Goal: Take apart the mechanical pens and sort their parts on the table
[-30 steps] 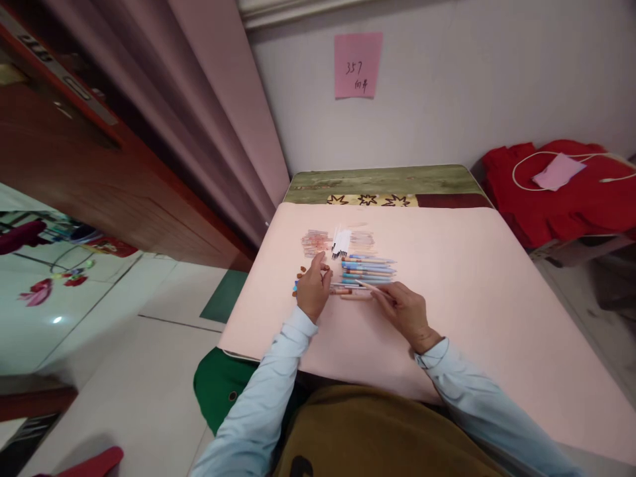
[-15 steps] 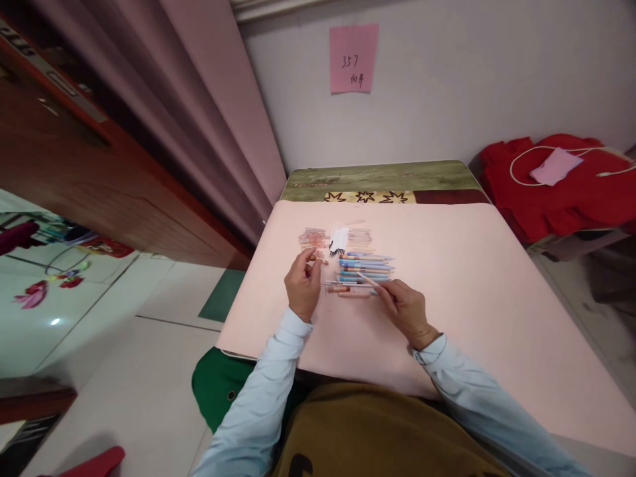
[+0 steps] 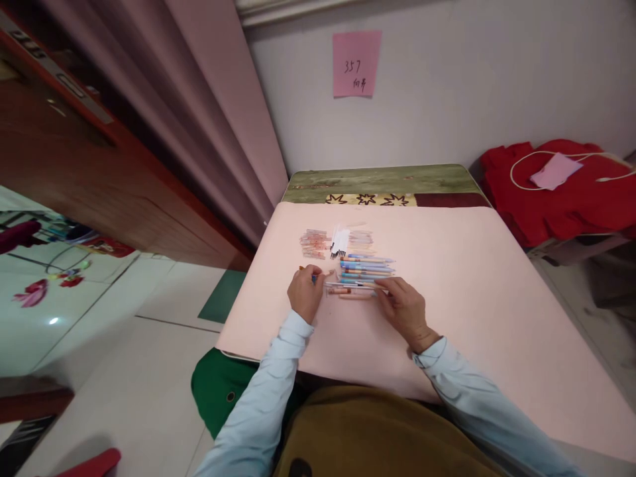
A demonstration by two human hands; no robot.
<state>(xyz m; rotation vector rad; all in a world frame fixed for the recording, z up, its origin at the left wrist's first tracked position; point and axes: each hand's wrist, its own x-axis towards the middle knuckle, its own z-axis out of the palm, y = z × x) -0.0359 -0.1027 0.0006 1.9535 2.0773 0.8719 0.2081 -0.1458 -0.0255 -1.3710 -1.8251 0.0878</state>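
My left hand (image 3: 305,293) is closed in a pinch left of the pen row; a small piece with an orange-brown end and a bit of blue shows at its fingers, its kind unclear. My right hand (image 3: 405,311) pinches the right end of a thin pale pen (image 3: 355,285), low over the near side of the row. Blue and tan pens (image 3: 368,265) lie side by side between the hands. Behind them are white refills (image 3: 340,238) with black ends, clear reddish pen pieces (image 3: 313,242) on the left and clear tubes (image 3: 362,237) on the right.
A pale pink cover (image 3: 462,298) lies over the table, with a green patterned strip (image 3: 387,177) at its far edge. Red cloth (image 3: 561,212) with a white cable sits at the right. A wooden door (image 3: 124,192) and curtain stand at the left.
My right hand has lowered the pale pen from a slant to nearly flat at the row. My left hand has turned and dropped slightly, uncovering more of the reddish pieces.
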